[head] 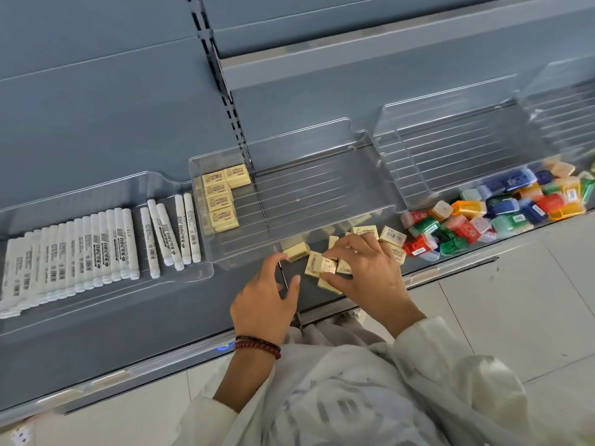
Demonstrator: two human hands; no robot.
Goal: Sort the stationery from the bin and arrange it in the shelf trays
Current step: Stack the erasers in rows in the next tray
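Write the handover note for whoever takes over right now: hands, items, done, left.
Left hand open, hovering beside the loose erasers on the shelf. Right hand pinches some of them.
Done: white markers lined up in the left tray; a few sorted erasers in the middle tray.
Left: the remaining erasers, then the coloured boxes heaped at the right.

The shelf (96, 123) is flat blue-grey. On the left, the markers (96, 249) are white with black print and barcodes. The erasers (222, 201) in the middle are pale yellow with brown lettering. On the right, the small boxes (502, 210) are red, green, blue, orange and yellow. The trays (322, 175) are clear, ribbed with fine lines. The near bracelet (257, 344) is dark red and black beads; the sleeve (418, 336) off-white.
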